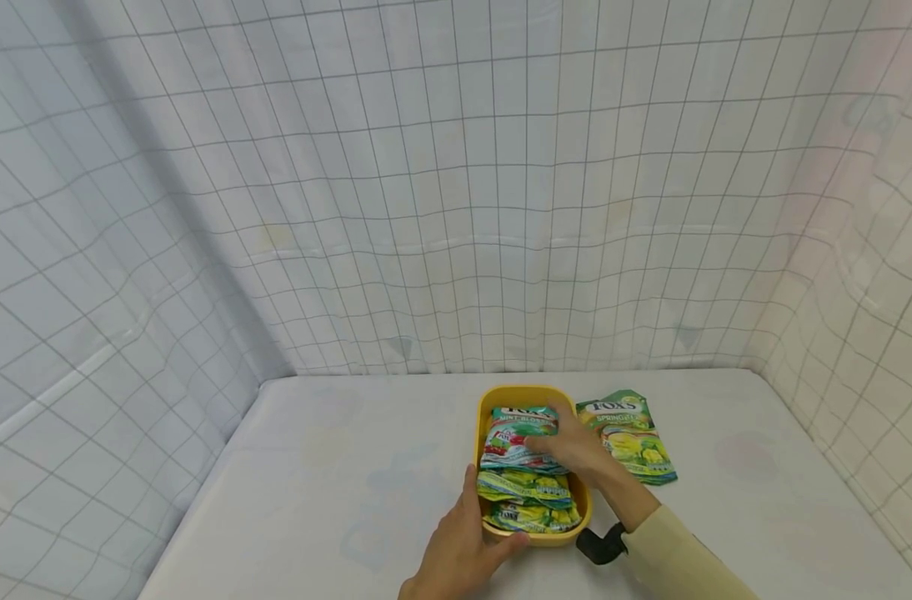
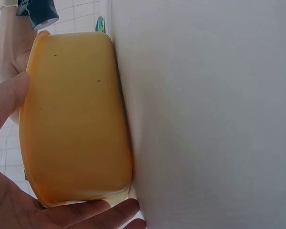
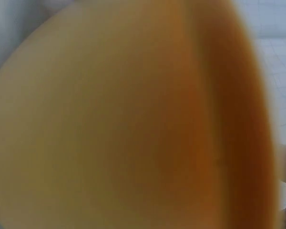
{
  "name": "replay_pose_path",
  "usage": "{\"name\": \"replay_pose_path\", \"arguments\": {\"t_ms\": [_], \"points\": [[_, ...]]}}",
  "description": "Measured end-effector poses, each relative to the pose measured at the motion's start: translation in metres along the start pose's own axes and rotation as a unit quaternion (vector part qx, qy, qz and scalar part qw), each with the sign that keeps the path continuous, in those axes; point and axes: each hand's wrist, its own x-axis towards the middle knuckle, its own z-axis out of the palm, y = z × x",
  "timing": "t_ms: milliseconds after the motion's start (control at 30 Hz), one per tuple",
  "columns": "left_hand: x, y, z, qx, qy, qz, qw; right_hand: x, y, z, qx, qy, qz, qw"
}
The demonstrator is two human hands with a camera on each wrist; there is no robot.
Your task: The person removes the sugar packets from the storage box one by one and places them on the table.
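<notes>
A yellow plastic container [image 1: 480, 433] stands on the table, with several candy bags inside. At its near left corner my left hand [image 1: 456, 546] holds it, thumb at the near side and fingers along the left wall. In the left wrist view that hand spans the container's outer wall [image 2: 78, 119]. My right hand [image 1: 582, 443] reaches over the right rim and grips a red-and-green Fox's candy bag [image 1: 507, 442], its thumb on the bag's front. Nearer to me in the container lie yellow-green candy bags [image 1: 527, 487]. The blurred container wall [image 3: 109, 119] fills most of the right wrist view.
Right of the container, a green-and-yellow Fox's Spring Tea bag [image 1: 628, 442] lies flat on the white table [image 1: 336, 475]. White grid-patterned curtains [image 1: 456, 208] enclose the table at the back and both sides. A black strap device [image 1: 602, 546] sits at the right wrist.
</notes>
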Motion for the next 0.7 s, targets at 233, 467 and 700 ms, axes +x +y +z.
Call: {"name": "replay_pose_path", "arguments": {"t_ms": [233, 467, 700], "points": [[0.0018, -0.0019, 0.0012, 0.0, 0.001, 0.003, 1.0, -0.0014, -0.0009, 0.0038, 0.018, 0.008, -0.003, 1.0], [0.003, -0.0032, 0.0028, 0.002, -0.001, -0.001, 1.0, 0.0, 0.0027, 0.006, 0.016, 0.03, -0.003, 0.999], [0.0036, -0.0033, 0.0024, 0.004, -0.004, -0.004, 1.0, 0.0032, 0.0078, 0.0081, 0.036, 0.045, -0.01, 0.998]]}}
